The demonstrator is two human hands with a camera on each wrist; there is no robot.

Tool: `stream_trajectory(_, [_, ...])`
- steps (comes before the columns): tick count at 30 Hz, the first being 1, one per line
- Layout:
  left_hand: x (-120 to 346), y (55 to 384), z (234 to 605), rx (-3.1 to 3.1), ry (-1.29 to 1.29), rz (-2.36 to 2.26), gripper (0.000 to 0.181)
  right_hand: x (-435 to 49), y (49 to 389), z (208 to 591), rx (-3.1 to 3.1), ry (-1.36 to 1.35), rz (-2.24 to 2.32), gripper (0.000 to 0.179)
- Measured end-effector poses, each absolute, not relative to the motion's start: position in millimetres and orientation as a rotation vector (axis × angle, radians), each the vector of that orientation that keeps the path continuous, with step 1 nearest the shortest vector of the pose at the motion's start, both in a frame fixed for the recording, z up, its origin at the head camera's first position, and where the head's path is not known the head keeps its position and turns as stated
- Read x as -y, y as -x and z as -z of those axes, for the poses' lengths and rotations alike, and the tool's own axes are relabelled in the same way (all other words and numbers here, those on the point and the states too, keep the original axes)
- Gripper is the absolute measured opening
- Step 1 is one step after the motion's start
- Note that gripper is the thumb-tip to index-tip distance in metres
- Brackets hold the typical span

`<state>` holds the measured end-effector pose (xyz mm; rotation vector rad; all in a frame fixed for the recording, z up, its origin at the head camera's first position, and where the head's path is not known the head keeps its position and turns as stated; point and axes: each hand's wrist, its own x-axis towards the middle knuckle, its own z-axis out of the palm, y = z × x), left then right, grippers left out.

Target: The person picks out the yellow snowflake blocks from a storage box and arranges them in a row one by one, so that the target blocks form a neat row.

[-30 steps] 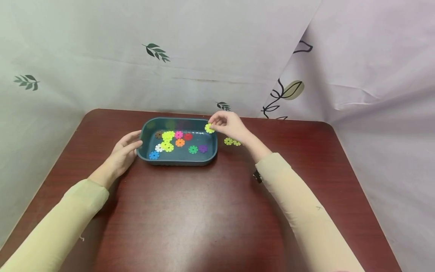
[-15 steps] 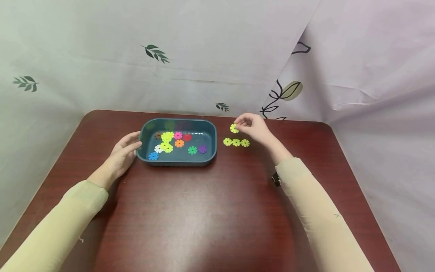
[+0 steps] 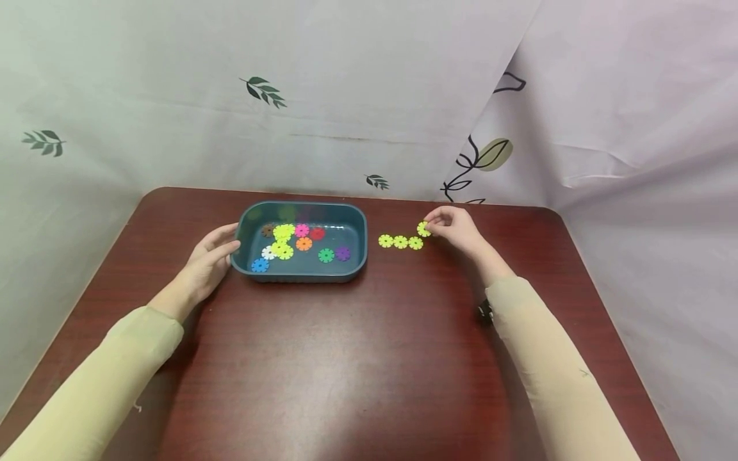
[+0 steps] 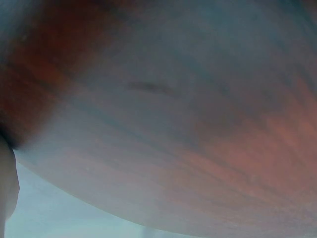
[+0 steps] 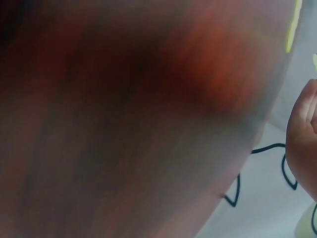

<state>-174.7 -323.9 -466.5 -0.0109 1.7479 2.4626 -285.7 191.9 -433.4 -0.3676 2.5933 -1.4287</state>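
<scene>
Between thumb and fingers, my right hand (image 3: 458, 229) pinches a yellow snowflake disc (image 3: 423, 228), a notched plastic building piece. It is just behind the right end of a row of yellow snowflake discs (image 3: 400, 242) on the table; whether it touches the table I cannot tell. My left hand (image 3: 207, 262) rests against the left end of a dark blue-green tray (image 3: 300, 277), thumb at the rim. Inside lie several discs: overlapping yellow ones, an orange disc (image 3: 303, 244), a blue disc (image 3: 260, 265), a green disc (image 3: 326, 255) and other colours. The right wrist view shows part of the hand (image 5: 302, 134).
The reddish-brown table (image 3: 346, 358) has its back edge close behind the tray and the row. A pale cloth (image 3: 346, 83) with leaf prints hangs behind it. The left wrist view shows mostly blurred tabletop (image 4: 163, 129).
My right hand has carried the yellow disc from above the tray's right end, over the row, to the row's right end. The left hand and tray have stayed in place.
</scene>
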Motion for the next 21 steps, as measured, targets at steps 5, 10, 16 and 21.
stream_trajectory(5, [324.3,174.8,466.5,-1.746,0.015,-2.461,0.033,-200.6,285.0,439.1,-2.586,0.345,1.394,0.019])
stream_trajectory(10, [323.9,175.2,466.4,-1.755,0.037,-2.454,0.033,-206.1,283.8,441.3,-2.581,0.345,1.34,0.019])
stream_trajectory(16, [323.9,174.8,466.1,-1.734,0.03,-2.469,0.033,-211.0,283.0,443.6,-2.589,0.336,1.255,0.017])
stream_trajectory(21, [324.3,174.7,466.6,-1.728,0.022,-2.478,0.033,-212.5,282.4,444.6,-2.642,0.357,1.179,0.015])
